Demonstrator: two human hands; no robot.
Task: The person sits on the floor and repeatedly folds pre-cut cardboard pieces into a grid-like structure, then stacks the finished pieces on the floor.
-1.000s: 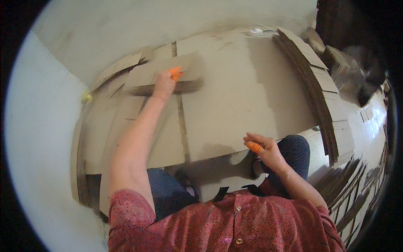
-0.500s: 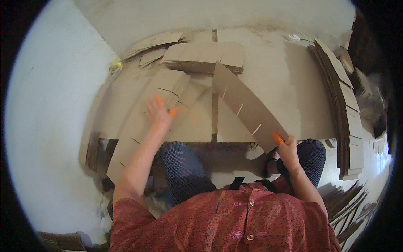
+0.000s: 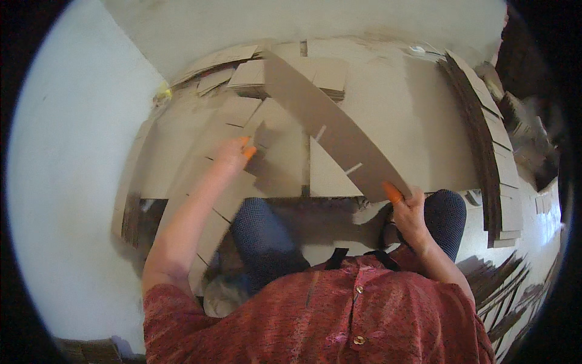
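Observation:
My right hand (image 3: 411, 212), with an orange covering on a fingertip, grips the near end of a long brown cardboard strip (image 3: 339, 130). Short slots cut into that strip's edge, and its far end slants up and left over the table. At the left, my left hand (image 3: 233, 155), also with orange fingertip coverings, closes on another slotted cardboard strip (image 3: 212, 239); its fingers are partly blurred. That strip lies over a slanting pile of similar strips (image 3: 239, 111), and its near end reaches past the table edge beside my left knee.
Behind the raised strip is a stack of cardboard pieces (image 3: 247, 74). Tall rows of strips line the right side (image 3: 494, 145) and left side (image 3: 130, 209) of the pale table (image 3: 388, 115). A white wall (image 3: 66, 151) stands at left. More cardboard (image 3: 494, 297) lies at lower right.
The right hand's strip has swung so its far end lies farther up and left. My left hand has closed on a strip and shifted it right, off the pile's line.

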